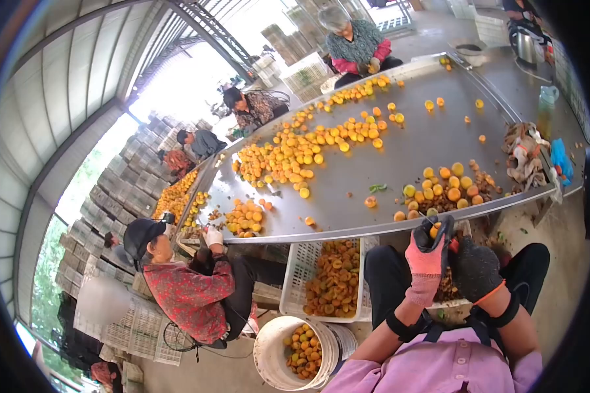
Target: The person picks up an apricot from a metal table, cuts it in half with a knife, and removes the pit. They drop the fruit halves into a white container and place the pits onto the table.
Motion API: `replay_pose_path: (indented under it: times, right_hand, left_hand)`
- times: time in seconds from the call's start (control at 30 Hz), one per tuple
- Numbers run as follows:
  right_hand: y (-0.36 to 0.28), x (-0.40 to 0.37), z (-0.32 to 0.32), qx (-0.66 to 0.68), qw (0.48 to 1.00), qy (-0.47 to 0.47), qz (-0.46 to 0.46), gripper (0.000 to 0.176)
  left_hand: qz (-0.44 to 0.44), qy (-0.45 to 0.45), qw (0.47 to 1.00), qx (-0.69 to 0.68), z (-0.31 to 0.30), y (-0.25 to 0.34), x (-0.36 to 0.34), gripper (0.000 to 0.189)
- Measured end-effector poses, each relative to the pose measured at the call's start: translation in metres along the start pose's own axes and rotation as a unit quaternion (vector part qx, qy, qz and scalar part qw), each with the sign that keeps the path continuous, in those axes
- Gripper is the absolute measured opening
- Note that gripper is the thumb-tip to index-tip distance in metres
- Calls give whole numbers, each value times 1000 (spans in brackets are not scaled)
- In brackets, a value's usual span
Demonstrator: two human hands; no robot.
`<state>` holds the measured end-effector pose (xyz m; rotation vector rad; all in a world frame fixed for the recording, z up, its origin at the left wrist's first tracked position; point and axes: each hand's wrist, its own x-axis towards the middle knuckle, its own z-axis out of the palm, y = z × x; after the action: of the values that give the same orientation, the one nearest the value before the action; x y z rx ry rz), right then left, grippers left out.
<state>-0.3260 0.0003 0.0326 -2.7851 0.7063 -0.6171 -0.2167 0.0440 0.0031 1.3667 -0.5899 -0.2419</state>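
Note:
My left hand [429, 259], in a pink glove with black fingers, holds an orange-yellow fruit [434, 230] just past the near edge of the metal table [400, 164]. Close beside it on the right is my right hand [475, 267] in a dark glove, its fingers closed round a small red object [453, 245] that is mostly hidden. Beyond my hands, a pile of whole fruit [453, 193] lies at the table's near edge, with brown pits [484, 180] beside it. Below my hands, a container of brownish pieces [447, 289] is partly covered.
A white crate [292, 278] of halved fruit and a white bucket [269, 340] of fruit stand left of my legs. A person in a red patterned top [189, 295] sits at the left. Rags [524, 157] and a bottle [546, 108] lie right. Other people sit along the far side.

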Motion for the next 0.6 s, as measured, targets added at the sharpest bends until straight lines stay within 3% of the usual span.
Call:
replay_pose_path:
  times: [0.03, 0.1, 0.17, 0.23, 0.27, 0.3, 0.33, 0.37, 0.43, 0.5, 0.57, 0.6]
  right_hand:
    - [3, 4, -1, -5, 998, -49, 39, 12]
    - [9, 13, -8, 9, 999, -42, 28, 11]
    - [24, 20, -8, 17, 999, -45, 18, 10]
    - [51, 31, 1, 193, 980, -49, 30, 11]
    - [58, 38, 5, 187, 981, -48, 30, 11]
    - [64, 43, 10, 251, 967, -33, -21, 10]
    - [70, 43, 12, 314, 947, -18, -64, 10]
    - [73, 43, 9, 310, 950, -20, -44, 10]
    - [72, 47, -4, 230, 973, -12, -26, 13]
    - [84, 49, -6, 247, 969, 2, 20, 33]
    - [87, 58, 2, 205, 965, 140, 81, 39]
    - [88, 67, 2, 196, 966, 139, 99, 39]
  left_hand:
    - [8, -1, 1000, -3, 0, -2, 4, 28]
    - [-31, -52, 998, -18, 4, -8, 13, 28]
    - [-4, -53, 998, -19, 9, -14, 23, 25]
    - [-59, -140, 988, -28, 6, -6, 35, 27]
    - [-51, -171, 983, -40, 2, -9, 43, 23]
    - [-38, -178, 982, -53, -3, -39, 54, 20]
    - [-144, -160, 969, -118, -7, -48, 65, 20]
    - [-255, -145, 939, -178, -12, -51, 72, 21]
    - [-251, -101, 928, -256, -11, -57, 93, 26]
    - [-324, -123, 864, -365, -15, -44, 107, 31]
    - [-185, -174, 949, -185, 7, -13, 112, 37]
    - [-199, -188, 943, -189, 15, -15, 113, 37]
